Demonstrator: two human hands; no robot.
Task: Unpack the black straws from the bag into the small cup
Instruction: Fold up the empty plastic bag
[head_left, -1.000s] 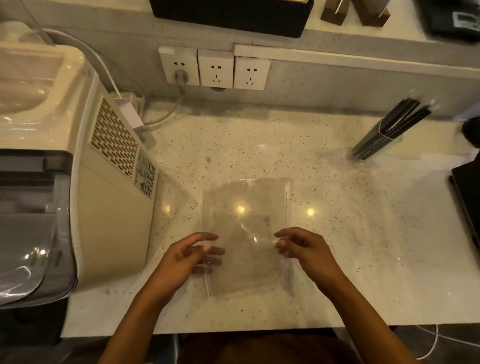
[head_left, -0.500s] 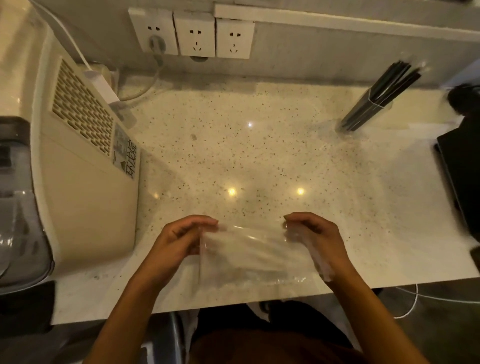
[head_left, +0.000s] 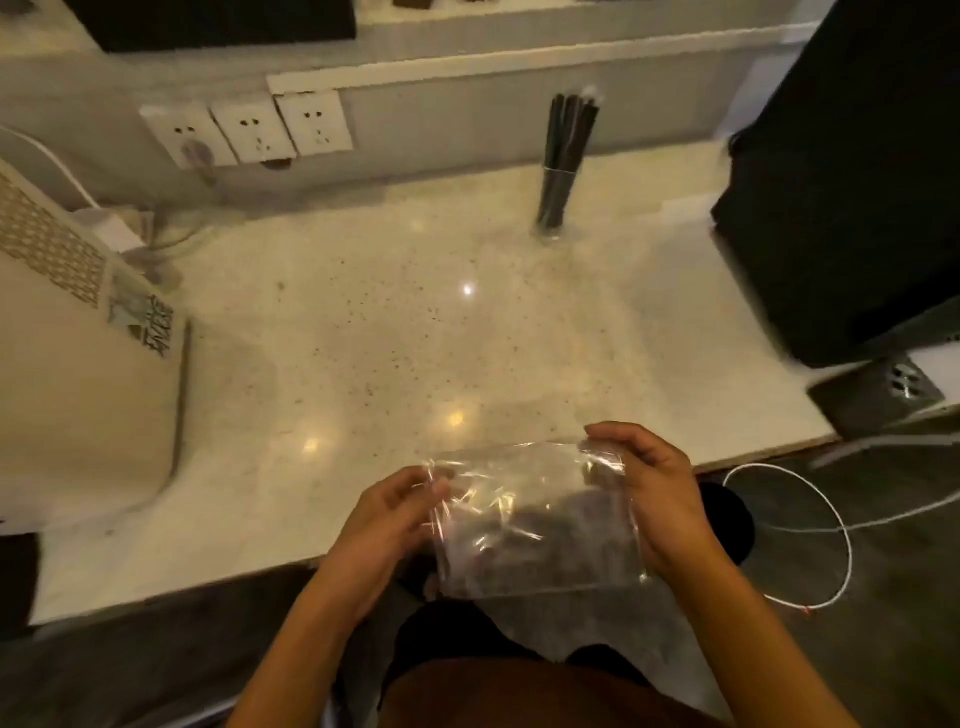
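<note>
Small cup (head_left: 551, 228) blurred, barely discernible around straws (head_left: 566, 156).

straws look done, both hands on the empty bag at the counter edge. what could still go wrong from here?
1. The cup is narrow and the straws rise well above it, so it looks top-heavy; a knock could tip it.
2. The left hand and right hand hold the bag partly past the counter edge; if it slips, it likely falls to the floor.

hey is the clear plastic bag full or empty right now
Empty, as far as shows: the clear bag, held by the left hand and right hand, shows no straws; the black straws stand in the small cup.
</note>
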